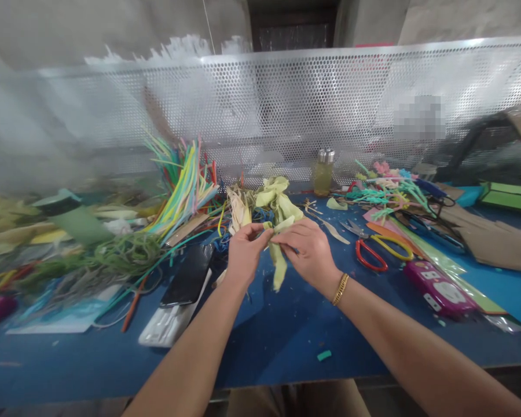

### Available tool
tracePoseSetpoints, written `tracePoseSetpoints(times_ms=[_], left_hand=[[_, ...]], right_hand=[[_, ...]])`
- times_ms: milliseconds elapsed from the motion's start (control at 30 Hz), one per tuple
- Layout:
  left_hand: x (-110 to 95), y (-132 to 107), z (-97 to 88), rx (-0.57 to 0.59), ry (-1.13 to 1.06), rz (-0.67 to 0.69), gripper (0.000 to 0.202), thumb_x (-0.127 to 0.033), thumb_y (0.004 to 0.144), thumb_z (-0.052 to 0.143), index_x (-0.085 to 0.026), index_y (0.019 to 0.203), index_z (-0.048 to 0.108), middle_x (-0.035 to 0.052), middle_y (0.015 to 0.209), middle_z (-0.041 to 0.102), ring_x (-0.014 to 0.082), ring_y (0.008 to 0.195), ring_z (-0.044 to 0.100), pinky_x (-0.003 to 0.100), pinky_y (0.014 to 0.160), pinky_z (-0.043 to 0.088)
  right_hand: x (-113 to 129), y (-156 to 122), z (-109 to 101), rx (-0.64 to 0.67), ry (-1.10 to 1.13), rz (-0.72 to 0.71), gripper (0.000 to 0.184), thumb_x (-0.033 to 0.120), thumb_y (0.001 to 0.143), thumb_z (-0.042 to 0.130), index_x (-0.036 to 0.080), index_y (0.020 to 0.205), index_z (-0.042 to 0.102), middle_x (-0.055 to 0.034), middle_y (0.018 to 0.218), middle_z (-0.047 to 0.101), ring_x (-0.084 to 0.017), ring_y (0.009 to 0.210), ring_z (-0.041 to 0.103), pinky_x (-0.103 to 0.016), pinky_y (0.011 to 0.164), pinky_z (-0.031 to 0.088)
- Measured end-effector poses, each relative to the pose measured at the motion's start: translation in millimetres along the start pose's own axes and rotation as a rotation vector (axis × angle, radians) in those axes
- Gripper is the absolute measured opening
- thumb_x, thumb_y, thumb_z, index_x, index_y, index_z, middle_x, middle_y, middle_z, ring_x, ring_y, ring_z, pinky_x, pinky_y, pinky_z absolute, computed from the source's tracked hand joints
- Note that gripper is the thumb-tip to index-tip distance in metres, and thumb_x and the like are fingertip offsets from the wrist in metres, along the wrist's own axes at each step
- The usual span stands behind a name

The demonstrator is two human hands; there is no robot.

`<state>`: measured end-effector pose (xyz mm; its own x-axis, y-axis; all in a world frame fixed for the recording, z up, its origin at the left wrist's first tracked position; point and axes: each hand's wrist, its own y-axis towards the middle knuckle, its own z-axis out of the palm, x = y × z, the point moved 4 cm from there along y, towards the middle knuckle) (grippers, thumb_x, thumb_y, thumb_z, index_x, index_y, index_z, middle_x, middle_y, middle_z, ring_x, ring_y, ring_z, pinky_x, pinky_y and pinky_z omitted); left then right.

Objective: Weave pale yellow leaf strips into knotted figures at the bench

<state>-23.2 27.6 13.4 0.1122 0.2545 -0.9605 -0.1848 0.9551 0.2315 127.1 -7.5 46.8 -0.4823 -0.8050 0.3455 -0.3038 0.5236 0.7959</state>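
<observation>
Over the blue table [286, 341], my left hand [243, 255] and my right hand [310, 252] meet, both pinching a pale yellow-green strip [279, 263] that hangs down between them. The strip's upper end joins a bunch of similar yellow-green leaf pieces [275, 200] lying just beyond my fingers. A gold bracelet [340, 289] is on my right wrist.
Left of my hands lie a black phone [186, 278] on a white tray, a fan of coloured strips [182, 185] and green fibres. To the right are red and yellow scissors [375, 252], a pink case [436, 289] and a small jar [323, 171]. A perforated metal screen [286, 104] stands behind.
</observation>
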Motion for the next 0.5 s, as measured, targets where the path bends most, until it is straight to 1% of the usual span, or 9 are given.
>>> tracePoseSetpoints(times_ms=[100,167,233,300,400,500], left_hand=[[-4.3,-5.2,6.7,0.125,0.009,0.000,0.030,-0.037,0.061,0.081,-0.017,0.081,0.069,0.0003,0.073,0.068,0.0125,0.063,0.059,0.026,0.061,0.046],[-8.2,-8.3,9.9,0.182,0.041,0.043,0.027,-0.038,0.064,0.080,-0.019,0.081,0.071,0.0016,0.078,0.070,0.0146,0.070,0.062,0.027,0.067,0.049],[-10.4,-10.1,10.9,0.212,0.083,0.066,0.025,-0.038,0.067,0.079,-0.020,0.082,0.072,0.0028,0.081,0.071,0.0163,0.073,0.064,0.029,0.070,0.051],[-10.8,-10.7,10.6,0.238,0.111,0.050,0.024,-0.038,0.069,0.078,-0.020,0.084,0.072,0.0041,0.080,0.072,0.0173,0.073,0.064,0.029,0.069,0.052],[-10.9,-11.1,10.2,0.275,0.116,0.017,0.024,-0.038,0.070,0.078,-0.021,0.086,0.072,0.0048,0.080,0.072,0.0175,0.072,0.065,0.029,0.069,0.053],[-11.3,-11.4,10.2,0.266,0.099,0.021,0.026,-0.039,0.069,0.078,-0.022,0.088,0.072,0.0046,0.085,0.072,0.0184,0.075,0.066,0.030,0.071,0.054]], right_hand=[[-3.2,2.6,-9.2,-0.076,-0.057,0.025,0.016,0.023,0.091,0.057,0.027,0.090,0.072,-0.0025,0.104,0.074,-0.022,0.100,0.062,-0.041,0.093,0.041],[-6.8,2.7,-11.1,-0.090,-0.076,0.073,0.016,0.021,0.092,0.054,0.025,0.090,0.069,-0.0038,0.100,0.073,-0.021,0.095,0.062,-0.040,0.093,0.040],[-10.6,2.0,-10.3,-0.081,-0.100,0.127,0.013,0.019,0.092,0.053,0.022,0.086,0.064,-0.0042,0.087,0.071,-0.020,0.082,0.061,-0.037,0.085,0.041],[-13.9,1.1,-9.1,-0.082,-0.110,0.187,0.012,0.021,0.091,0.054,0.021,0.079,0.058,-0.0035,0.075,0.065,-0.019,0.073,0.056,-0.033,0.074,0.040],[-17.4,0.7,-7.9,-0.097,-0.040,0.272,0.019,0.030,0.091,0.056,0.022,0.075,0.050,-0.0012,0.068,0.057,-0.016,0.064,0.049,-0.029,0.061,0.035],[-20.4,0.6,-6.2,-0.112,0.060,0.334,0.020,0.033,0.090,0.057,0.022,0.075,0.050,0.0000,0.066,0.055,-0.014,0.062,0.048,-0.028,0.058,0.034]])
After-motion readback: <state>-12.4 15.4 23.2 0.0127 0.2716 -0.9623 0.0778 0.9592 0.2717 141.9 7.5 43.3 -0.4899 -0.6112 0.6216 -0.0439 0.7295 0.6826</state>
